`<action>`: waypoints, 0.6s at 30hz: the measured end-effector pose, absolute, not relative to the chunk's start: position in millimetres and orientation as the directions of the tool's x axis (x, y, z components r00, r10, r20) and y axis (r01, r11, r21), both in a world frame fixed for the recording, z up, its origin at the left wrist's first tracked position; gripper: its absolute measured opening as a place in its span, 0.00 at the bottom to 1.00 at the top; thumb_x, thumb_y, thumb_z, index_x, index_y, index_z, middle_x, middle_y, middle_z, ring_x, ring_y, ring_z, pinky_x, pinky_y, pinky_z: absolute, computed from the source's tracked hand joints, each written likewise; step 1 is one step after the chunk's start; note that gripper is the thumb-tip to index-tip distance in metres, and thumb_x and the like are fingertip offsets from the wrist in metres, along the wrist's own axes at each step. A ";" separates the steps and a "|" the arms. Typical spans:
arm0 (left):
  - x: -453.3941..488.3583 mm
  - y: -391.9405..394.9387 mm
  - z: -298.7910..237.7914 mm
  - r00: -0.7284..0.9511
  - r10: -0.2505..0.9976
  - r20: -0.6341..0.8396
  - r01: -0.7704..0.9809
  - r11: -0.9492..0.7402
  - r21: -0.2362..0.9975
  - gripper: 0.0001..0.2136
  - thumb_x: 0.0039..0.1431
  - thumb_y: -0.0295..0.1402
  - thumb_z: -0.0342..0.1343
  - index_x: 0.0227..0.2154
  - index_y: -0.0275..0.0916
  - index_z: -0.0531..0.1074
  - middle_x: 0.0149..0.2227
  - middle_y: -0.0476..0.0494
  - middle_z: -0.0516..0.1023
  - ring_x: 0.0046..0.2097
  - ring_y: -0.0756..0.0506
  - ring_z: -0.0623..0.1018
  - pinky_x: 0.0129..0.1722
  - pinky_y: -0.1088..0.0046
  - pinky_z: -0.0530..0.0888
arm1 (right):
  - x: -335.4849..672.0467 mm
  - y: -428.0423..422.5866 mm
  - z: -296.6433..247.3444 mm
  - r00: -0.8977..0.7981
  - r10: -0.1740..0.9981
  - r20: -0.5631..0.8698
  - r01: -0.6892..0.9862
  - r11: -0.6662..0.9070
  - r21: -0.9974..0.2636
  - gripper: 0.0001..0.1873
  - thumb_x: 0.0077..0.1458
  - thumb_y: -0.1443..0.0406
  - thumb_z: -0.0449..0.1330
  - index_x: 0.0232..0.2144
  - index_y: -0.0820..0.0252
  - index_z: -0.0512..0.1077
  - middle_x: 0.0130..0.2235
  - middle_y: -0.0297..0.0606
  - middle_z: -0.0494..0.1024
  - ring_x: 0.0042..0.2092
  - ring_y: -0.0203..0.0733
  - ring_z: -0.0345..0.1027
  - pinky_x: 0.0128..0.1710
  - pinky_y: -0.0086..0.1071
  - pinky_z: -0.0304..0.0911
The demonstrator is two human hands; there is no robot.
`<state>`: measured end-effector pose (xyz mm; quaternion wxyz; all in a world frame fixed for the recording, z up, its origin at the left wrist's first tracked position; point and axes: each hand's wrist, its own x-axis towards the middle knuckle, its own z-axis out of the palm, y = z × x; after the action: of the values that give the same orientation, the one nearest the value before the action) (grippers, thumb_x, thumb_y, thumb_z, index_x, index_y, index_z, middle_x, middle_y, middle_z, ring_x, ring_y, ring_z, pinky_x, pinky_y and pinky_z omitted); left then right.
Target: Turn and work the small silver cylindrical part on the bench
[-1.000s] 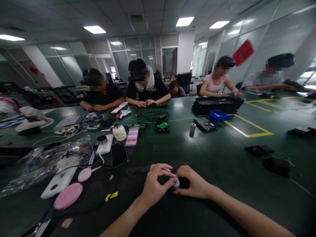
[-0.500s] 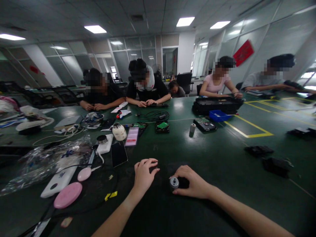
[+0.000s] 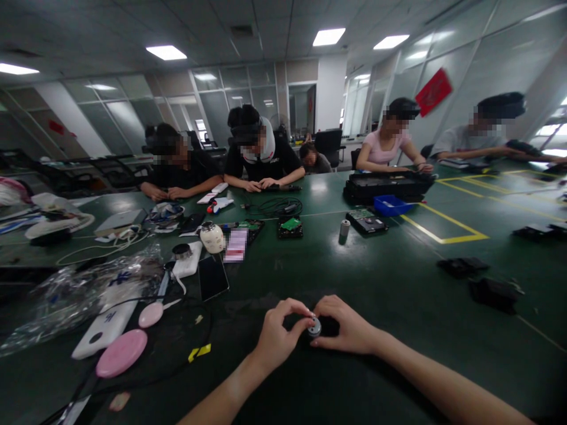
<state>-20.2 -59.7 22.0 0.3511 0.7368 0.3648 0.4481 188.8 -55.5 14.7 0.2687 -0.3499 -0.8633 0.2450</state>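
A small round metal motor, grey with small dark holes in its end face, is held just above or on the table in front of me; which of the two I cannot tell. My right hand is closed around its right side, thumb below and fingers above. From the left, my left hand pinches at the top of the motor with thumb and index finger. Its fingertips cover part of the end face. Farther off, a similar metal cylinder stands upright on the green table.
On my left lie a black phone, a pink disc, a white power bank and crumpled clear plastic. A hard drive, a blue tray and black parts are farther right. Several people sit across the table.
My left hand has moved right, from apart with loosely curled fingers to pinching at the motor. My right hand keeps its hold. The view has shifted slightly.
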 end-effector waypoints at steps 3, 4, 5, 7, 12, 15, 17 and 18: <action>-19.3 -63.3 20.0 0.331 0.855 0.399 0.235 -0.484 0.843 0.04 0.56 0.27 0.62 0.32 0.40 0.73 0.34 0.48 0.80 0.38 0.45 0.80 0.41 0.69 0.75 | 188.5 -55.0 12.3 -0.616 0.729 0.300 0.464 0.642 -0.610 0.19 0.48 0.53 0.67 0.38 0.59 0.72 0.37 0.36 0.76 0.42 0.43 0.68 0.46 0.37 0.58; -19.2 -63.6 19.5 0.332 0.854 0.401 0.235 -0.486 0.842 0.04 0.55 0.27 0.62 0.32 0.40 0.73 0.33 0.48 0.80 0.39 0.45 0.80 0.42 0.69 0.75 | 188.4 -54.9 12.0 -0.617 0.726 0.303 0.458 0.645 -0.612 0.19 0.49 0.53 0.67 0.38 0.59 0.72 0.38 0.36 0.76 0.42 0.43 0.68 0.46 0.37 0.58; -19.1 -63.7 19.3 0.335 0.851 0.404 0.237 -0.492 0.838 0.04 0.55 0.28 0.63 0.32 0.40 0.73 0.34 0.48 0.80 0.39 0.45 0.80 0.42 0.68 0.75 | 188.2 -54.9 12.0 -0.618 0.724 0.307 0.454 0.647 -0.613 0.19 0.49 0.53 0.67 0.38 0.58 0.72 0.38 0.36 0.76 0.42 0.43 0.68 0.47 0.37 0.58; -18.5 -64.1 19.1 0.341 0.842 0.417 0.252 -0.510 0.823 0.04 0.55 0.28 0.63 0.32 0.41 0.73 0.34 0.48 0.80 0.39 0.45 0.79 0.42 0.68 0.75 | 187.8 -55.1 12.8 -0.614 0.724 0.314 0.451 0.648 -0.614 0.19 0.49 0.53 0.67 0.38 0.58 0.72 0.38 0.36 0.76 0.42 0.43 0.68 0.47 0.37 0.58; -18.4 -67.2 20.5 0.376 0.806 0.457 0.292 -0.571 0.768 0.04 0.57 0.29 0.61 0.34 0.41 0.73 0.35 0.47 0.79 0.40 0.44 0.78 0.43 0.66 0.75 | 187.8 -56.1 13.5 -0.617 0.722 0.314 0.444 0.648 -0.618 0.19 0.49 0.54 0.67 0.39 0.58 0.72 0.38 0.36 0.76 0.43 0.44 0.68 0.47 0.38 0.58; -19.5 -68.9 23.8 0.413 0.780 0.470 0.296 -0.603 0.741 0.04 0.58 0.28 0.59 0.36 0.41 0.73 0.37 0.45 0.78 0.41 0.44 0.78 0.44 0.66 0.75 | 188.4 -55.6 8.6 -0.619 0.722 0.308 0.442 0.645 -0.623 0.19 0.49 0.53 0.67 0.39 0.59 0.72 0.38 0.37 0.76 0.43 0.44 0.68 0.48 0.39 0.58; -20.0 -69.2 26.6 0.432 0.761 0.484 0.294 -0.626 0.722 0.05 0.58 0.27 0.58 0.37 0.41 0.73 0.37 0.45 0.79 0.42 0.44 0.77 0.45 0.65 0.74 | 188.8 -54.5 8.4 -0.622 0.721 0.307 0.441 0.646 -0.624 0.20 0.48 0.54 0.67 0.39 0.59 0.72 0.39 0.39 0.76 0.44 0.45 0.68 0.49 0.40 0.59; -20.2 -69.2 27.8 0.437 0.754 0.491 0.293 -0.635 0.715 0.05 0.58 0.26 0.58 0.37 0.41 0.73 0.37 0.45 0.79 0.43 0.44 0.77 0.46 0.65 0.73 | 188.9 -54.2 11.8 -0.624 0.718 0.308 0.439 0.648 -0.622 0.21 0.48 0.54 0.67 0.41 0.59 0.71 0.41 0.40 0.76 0.45 0.46 0.68 0.50 0.41 0.58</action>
<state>-20.2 -69.2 27.8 0.2753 0.8016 0.3266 0.4184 188.9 -54.2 11.8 0.2757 -0.3345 -0.8650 0.2529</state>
